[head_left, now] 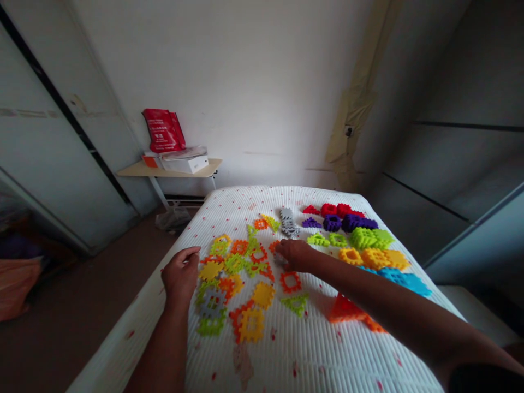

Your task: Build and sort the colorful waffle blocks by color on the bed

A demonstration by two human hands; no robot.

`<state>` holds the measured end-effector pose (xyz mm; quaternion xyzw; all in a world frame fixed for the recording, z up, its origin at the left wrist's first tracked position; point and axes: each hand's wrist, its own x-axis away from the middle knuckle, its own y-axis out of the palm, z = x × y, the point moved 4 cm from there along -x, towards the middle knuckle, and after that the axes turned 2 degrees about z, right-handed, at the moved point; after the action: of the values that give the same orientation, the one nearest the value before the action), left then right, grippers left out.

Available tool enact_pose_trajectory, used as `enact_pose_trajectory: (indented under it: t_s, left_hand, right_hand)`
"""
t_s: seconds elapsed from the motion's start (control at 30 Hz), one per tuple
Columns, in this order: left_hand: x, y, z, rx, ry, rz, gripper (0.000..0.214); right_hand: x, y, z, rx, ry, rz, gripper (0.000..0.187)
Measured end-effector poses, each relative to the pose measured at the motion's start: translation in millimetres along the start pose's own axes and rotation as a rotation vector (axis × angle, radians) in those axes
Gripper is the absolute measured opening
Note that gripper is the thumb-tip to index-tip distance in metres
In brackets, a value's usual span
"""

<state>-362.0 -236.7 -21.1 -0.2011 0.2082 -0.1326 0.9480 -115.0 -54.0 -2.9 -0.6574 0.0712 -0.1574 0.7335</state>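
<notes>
Several flat plastic interlocking pieces in orange, yellow, green and grey lie scattered on a white ribbed bed cover. To the right, sorted groups show: red, purple, green, yellow-orange, blue. My right hand reaches into the scatter, fingers curled down over a grey piece. My left hand hovers at the left edge of the scatter, fingers loosely curled, nothing visible in them.
A grey stack of pieces lies at the far middle. Beyond the bed stands a small table with a red bag and white boxes. Doors line the left wall; brown floor lies left of the bed.
</notes>
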Motion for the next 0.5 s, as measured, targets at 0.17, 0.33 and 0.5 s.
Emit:
enact_pose_trajectory:
  t_s: [0.17, 0.33, 0.5]
  left_hand:
    - [-0.2, -1.2, 0.6, -0.017, 0.008, -0.013, 0.031]
    - [0.2, -1.1, 1.0, -0.014, -0.006, -0.013, 0.032]
    - [0.4, -0.7, 2.7, -0.003, -0.011, -0.004, 0.030]
  right_hand:
    - [-0.8, 0.3, 1.2, 0.026, 0.047, 0.017, 0.045]
    - [-0.7, 0.4, 1.3, 0.010, 0.097, 0.043, 0.052]
    - [-12.6, -24.2, 32.7, -0.037, 0.155, 0.101, 0.061]
